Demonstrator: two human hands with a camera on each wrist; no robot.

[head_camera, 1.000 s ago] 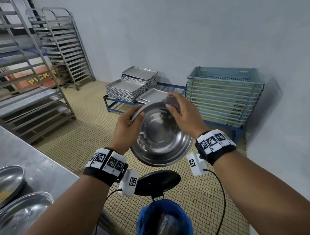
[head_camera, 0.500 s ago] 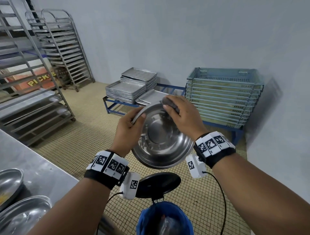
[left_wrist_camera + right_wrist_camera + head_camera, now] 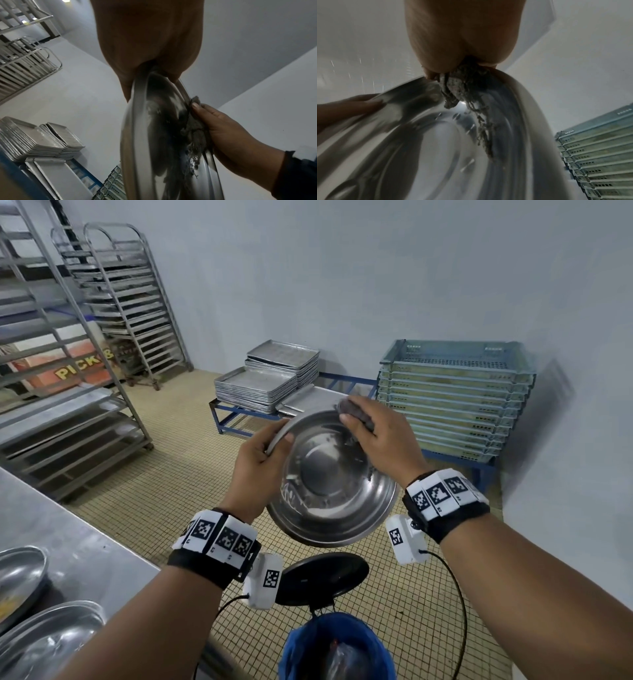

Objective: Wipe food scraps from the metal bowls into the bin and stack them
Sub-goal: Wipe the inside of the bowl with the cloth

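While my left hand [image 3: 258, 460] grips the rim of the steel bowl [image 3: 329, 484], thumb inside the lip and fingers curled behind it, the bowl hangs tilted in the air with its open side facing me. It sits above the blue-lined bin [image 3: 337, 648], whose black lid [image 3: 323, 577] stands raised just below the bowl's lower edge. My right hand [image 3: 380, 436] clutches a grey scouring pad [image 3: 356, 414] and presses it against the inner wall near the top right of the rim. From my left wrist camera I see the frayed pad [image 3: 195, 129] lying along the bowl's [image 3: 154, 135] inside, with what may be a smear of residue beneath it, though the picture is too blurred to be sure. The right wrist camera shows pad strands [image 3: 471, 97] trailing down the shiny interior [image 3: 423, 148]. At my lower left, two more metal bowls [image 3: 44, 642] rest on the steel counter [image 3: 78, 542]. Further off, stacked baking trays [image 3: 260, 386] sit on a low blue frame beside a pile of green crates [image 3: 455, 398], and tray racks [image 3: 130, 299] stand to the left.
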